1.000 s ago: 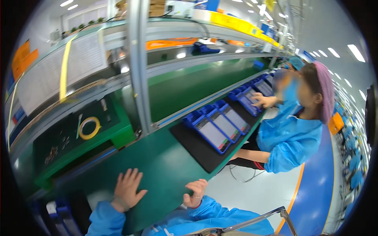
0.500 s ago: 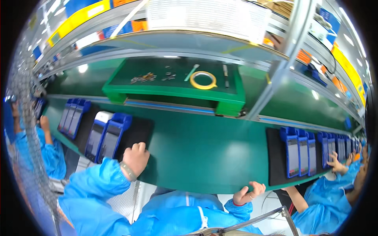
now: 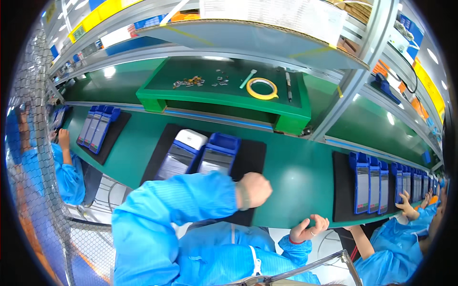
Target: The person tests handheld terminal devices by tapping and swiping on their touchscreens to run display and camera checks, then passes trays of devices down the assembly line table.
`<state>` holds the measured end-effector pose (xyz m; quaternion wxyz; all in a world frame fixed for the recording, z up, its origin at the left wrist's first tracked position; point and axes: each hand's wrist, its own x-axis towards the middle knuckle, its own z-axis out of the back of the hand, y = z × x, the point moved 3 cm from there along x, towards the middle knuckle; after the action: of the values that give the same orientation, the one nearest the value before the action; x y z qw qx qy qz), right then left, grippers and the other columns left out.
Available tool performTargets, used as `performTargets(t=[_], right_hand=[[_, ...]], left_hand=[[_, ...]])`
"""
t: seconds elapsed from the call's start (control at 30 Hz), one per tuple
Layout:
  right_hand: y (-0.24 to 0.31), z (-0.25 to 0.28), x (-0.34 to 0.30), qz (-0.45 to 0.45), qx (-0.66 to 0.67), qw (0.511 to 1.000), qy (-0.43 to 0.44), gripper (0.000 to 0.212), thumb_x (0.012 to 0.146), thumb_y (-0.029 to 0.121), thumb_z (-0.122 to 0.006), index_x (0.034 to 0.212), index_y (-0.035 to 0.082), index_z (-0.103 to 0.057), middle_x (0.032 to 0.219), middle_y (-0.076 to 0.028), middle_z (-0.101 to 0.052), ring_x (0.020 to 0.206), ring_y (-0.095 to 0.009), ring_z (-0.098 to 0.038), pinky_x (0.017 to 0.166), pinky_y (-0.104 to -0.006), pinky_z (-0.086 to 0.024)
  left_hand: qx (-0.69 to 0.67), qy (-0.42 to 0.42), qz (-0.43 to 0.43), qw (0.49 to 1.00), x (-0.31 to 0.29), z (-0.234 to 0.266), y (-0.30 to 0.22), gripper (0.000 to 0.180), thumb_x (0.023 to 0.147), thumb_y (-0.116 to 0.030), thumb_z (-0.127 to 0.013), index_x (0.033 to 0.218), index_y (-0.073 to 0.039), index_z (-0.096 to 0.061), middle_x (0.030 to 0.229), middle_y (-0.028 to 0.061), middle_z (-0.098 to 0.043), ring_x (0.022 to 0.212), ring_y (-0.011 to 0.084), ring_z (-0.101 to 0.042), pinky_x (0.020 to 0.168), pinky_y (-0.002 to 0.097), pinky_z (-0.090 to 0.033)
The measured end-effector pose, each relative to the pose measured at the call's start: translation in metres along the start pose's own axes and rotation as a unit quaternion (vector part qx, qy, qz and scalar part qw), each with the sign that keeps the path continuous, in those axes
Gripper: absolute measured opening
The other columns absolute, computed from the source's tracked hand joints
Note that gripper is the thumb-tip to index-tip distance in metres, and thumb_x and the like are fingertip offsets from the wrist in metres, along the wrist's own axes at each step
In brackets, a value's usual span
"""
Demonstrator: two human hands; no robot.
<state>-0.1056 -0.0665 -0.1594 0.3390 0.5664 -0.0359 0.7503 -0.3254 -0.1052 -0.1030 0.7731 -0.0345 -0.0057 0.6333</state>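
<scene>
My left hand point(image 3: 256, 189), curled into a fist, rests at the right edge of a black mat point(image 3: 252, 164); its fingertips are hidden, but it appears to grip that edge. Two handheld terminals lie side by side on the mat: one has a white rounded top point(image 3: 191, 139), the other is a blue-framed terminal point(image 3: 220, 151). My left sleeve covers their lower ends. By the table's front edge is my right hand point(image 3: 310, 228), with a ring on one finger. Its fingers are loosely bent and apart, holding nothing.
A green raised stand point(image 3: 224, 102) carries small metal parts point(image 3: 189, 82), a yellow tape roll point(image 3: 262, 88) and a pen-like tool point(image 3: 288, 86). More blue terminals point(image 3: 98, 126) lie on a left mat; others point(image 3: 362, 188) line the right. Co-workers' hands point(image 3: 405, 207) work nearby. A metal post point(image 3: 350, 95) rises behind.
The black mat with both terminals has slid to the right across the table, and my left hand has moved right along with it. My right hand stays near the table edge.
</scene>
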Motion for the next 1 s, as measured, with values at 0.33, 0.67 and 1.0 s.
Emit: performTargets(t=[0.33,0.67,1.0], right_hand=[[0.008,0.001,0.010,-0.038,0.021,0.998,0.048,0.022,0.080,0.014,-0.054,0.098,0.002,-0.053,0.086,-0.010,-0.056,0.084,-0.027,-0.051,0.092,-0.0452,-0.033],[0.035,-0.010,0.045,-0.211,0.249,0.880,0.345,0.057,0.078,0.000,-0.053,0.132,-0.001,-0.036,0.129,-0.017,-0.044,0.111,-0.026,-0.050,0.096,-0.0360,-0.037],[0.061,-0.038,0.045,-0.177,0.180,0.892,0.376,0.065,0.082,0.004,-0.058,0.139,0.000,-0.027,0.125,-0.022,-0.045,0.112,-0.029,-0.048,0.097,-0.0357,-0.038]], left_hand=[[-0.065,-0.115,-0.046,0.990,0.014,0.053,-0.012,0.043,0.068,-0.032,-0.070,0.103,-0.010,-0.061,0.089,0.0049,-0.058,0.088,0.0234,-0.055,0.078,0.0395,-0.039],[-0.234,-0.099,0.213,0.943,-0.205,0.044,0.046,0.128,0.045,-0.034,-0.090,0.141,0.002,-0.013,0.143,0.0323,-0.015,0.129,0.0463,-0.028,0.105,0.0473,-0.029],[-0.366,-0.184,0.238,0.881,-0.193,-0.004,0.047,0.135,0.045,-0.019,-0.091,0.143,0.002,-0.001,0.143,0.0238,-0.028,0.129,0.0359,-0.036,0.104,0.0369,-0.035]])
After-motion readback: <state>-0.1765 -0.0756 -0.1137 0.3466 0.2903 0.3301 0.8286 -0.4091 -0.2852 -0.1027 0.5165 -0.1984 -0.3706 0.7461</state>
